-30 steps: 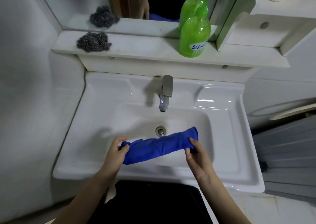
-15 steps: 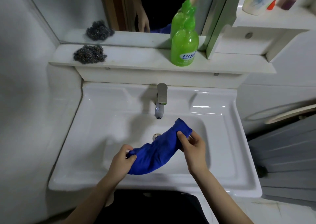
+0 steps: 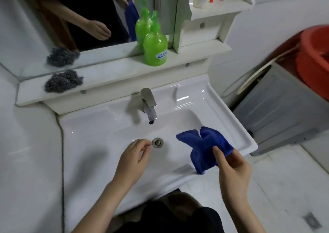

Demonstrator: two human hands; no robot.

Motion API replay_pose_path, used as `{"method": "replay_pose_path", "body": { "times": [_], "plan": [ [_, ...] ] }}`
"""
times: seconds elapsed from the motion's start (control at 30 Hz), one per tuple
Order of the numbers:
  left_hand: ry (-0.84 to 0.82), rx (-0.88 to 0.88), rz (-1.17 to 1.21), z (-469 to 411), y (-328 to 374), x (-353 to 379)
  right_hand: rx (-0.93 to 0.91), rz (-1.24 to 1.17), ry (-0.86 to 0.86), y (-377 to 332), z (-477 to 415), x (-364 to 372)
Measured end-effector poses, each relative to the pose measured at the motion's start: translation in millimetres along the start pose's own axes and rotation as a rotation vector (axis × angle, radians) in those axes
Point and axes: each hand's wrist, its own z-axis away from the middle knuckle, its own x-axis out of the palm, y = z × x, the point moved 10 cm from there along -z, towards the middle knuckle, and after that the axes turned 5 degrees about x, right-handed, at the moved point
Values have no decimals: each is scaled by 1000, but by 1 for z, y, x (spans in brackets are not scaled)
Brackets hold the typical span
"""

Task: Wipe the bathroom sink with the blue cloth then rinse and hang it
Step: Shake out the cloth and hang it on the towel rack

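Note:
The blue cloth [image 3: 204,146] hangs crumpled over the right side of the white sink [image 3: 99,136], pinched between thumb and fingers of my right hand [image 3: 231,167]. My left hand [image 3: 132,159] hovers over the basin just left of the drain [image 3: 157,142], holding nothing, its fingers loosely curled and apart. The steel faucet [image 3: 148,104] stands at the back of the basin with no water running.
A green soap bottle [image 3: 155,47] and a grey steel-wool pad [image 3: 63,81] sit on the shelf under the mirror. Bottles stand on a small upper shelf [image 3: 219,8]. A red basin [image 3: 313,58] rests on a grey appliance at the right.
My left hand has let go of the cloth. My right hand has carried it to the right, where it now hangs loose instead of twisted. The view has swung right.

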Motion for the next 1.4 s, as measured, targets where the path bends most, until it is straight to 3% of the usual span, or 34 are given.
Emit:
{"method": "replay_pose_path", "body": {
  "times": [0.2, 0.37, 0.43, 0.67, 0.93, 1.1, 1.4],
  "plan": [
    [-452, 47, 2, 71, -29, 84, 54, 20, 400, 49, 78, -103],
    [-799, -1, -24, 130, -40, 150, 177, 84, 551, 103, 135, -168],
    [-865, 19, -33, 138, -34, 167, 222, 88, 585, 119, 154, -192],
    [-814, 108, 62, 140, 42, 214, 255, 48, 713, 145, 217, -285],
    [-723, -131, 262, 228, 87, 268, 304, -4, 767, 181, 256, -387],
    [-699, -176, 230, 233, 97, 275, 319, -14, 696, 178, 238, -418],
    [-610, -175, 189, 169, 130, 316, 246, -28, 623, 153, 140, -455]
  ]
}}
